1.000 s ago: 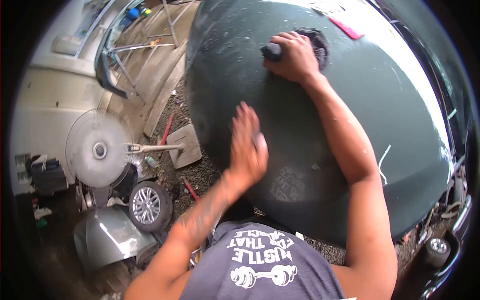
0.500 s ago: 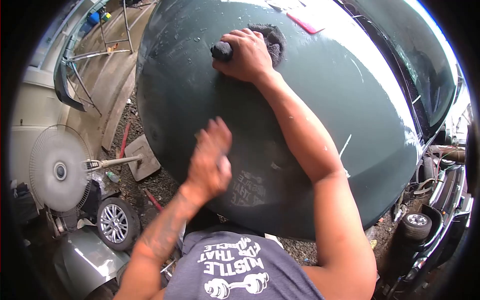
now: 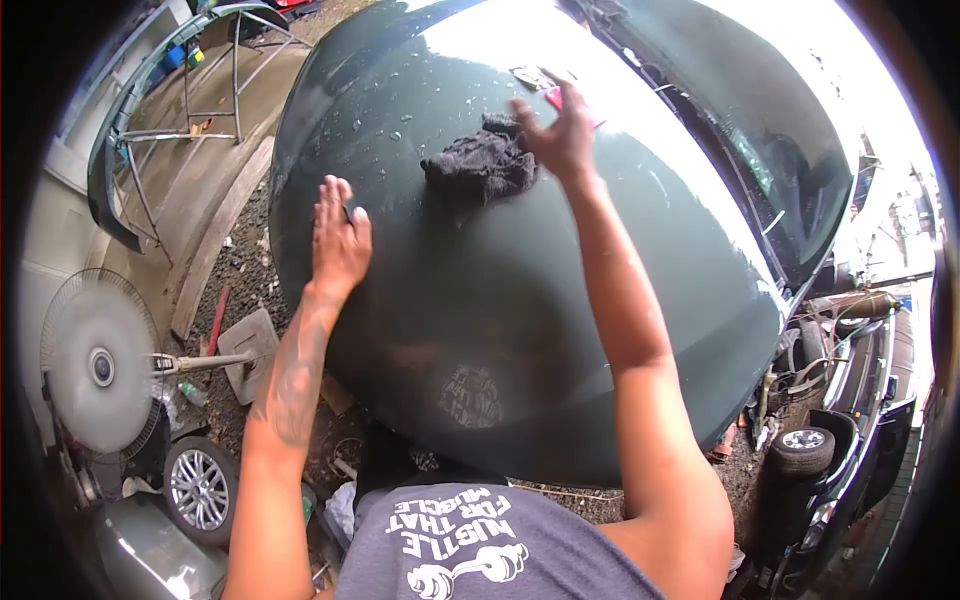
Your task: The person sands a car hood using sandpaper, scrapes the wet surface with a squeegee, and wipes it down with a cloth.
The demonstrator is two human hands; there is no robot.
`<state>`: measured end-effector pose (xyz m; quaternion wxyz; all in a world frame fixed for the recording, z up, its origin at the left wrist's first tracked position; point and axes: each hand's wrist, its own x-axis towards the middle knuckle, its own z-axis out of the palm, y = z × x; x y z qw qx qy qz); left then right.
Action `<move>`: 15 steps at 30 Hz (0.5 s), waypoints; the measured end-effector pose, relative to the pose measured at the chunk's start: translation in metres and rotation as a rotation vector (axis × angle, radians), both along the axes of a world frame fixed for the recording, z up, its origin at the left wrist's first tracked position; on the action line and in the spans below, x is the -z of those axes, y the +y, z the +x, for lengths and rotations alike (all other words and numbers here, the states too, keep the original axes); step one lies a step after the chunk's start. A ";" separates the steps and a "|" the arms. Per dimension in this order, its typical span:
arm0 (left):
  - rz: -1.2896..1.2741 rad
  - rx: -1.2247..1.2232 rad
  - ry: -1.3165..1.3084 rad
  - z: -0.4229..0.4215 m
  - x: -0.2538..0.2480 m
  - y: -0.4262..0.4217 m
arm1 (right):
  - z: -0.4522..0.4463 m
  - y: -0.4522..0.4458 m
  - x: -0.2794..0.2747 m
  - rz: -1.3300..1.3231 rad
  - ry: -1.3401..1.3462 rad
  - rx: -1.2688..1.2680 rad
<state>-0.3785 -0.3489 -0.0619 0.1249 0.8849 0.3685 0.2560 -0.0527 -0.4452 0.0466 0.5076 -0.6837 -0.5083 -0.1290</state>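
Note:
A dark green car hood fills the middle of the view, with water drops on its far left part. On it lies a crumpled dark grey cloth, let go. My right hand is just right of the cloth, fingers apart and slightly blurred, holding nothing. It partly covers a flat pinkish-red piece; whether it touches that piece I cannot tell. Beside that piece is a small whitish scrap. My left hand is at the hood's left side with its fingers stretched out, apparently flat against the surface.
A spinning pedestal fan stands at the left, above a loose wheel and a grey-green panel. A metal stand holds a bumper at the upper left. The windshield borders the hood; another wheel lies at the right.
My right hand has let go of the cloth and moved right, toward the red piece. My left hand has moved left and up to the hood's left side. The view has shifted slightly.

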 end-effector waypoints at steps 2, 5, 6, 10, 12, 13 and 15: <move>0.034 -0.108 0.027 0.010 0.010 0.009 | 0.061 -0.003 -0.002 -0.237 -0.215 0.262; 0.034 0.146 -0.133 0.006 -0.011 -0.030 | 0.098 -0.013 0.011 -0.695 -0.298 0.307; 0.062 0.305 -0.055 0.005 -0.022 -0.047 | 0.105 -0.014 0.010 -0.689 -0.305 0.325; 0.157 0.690 0.180 0.052 -0.057 -0.070 | 0.108 -0.007 -0.003 -0.874 -0.419 0.273; 0.135 0.623 0.139 0.082 -0.052 -0.045 | 0.114 -0.009 -0.007 -0.838 -0.641 0.289; 0.107 0.541 0.103 0.102 -0.048 -0.027 | 0.134 -0.008 -0.002 -0.841 -0.642 0.299; 0.046 0.365 0.090 0.135 -0.043 0.015 | 0.189 -0.015 0.009 -0.797 -0.370 0.325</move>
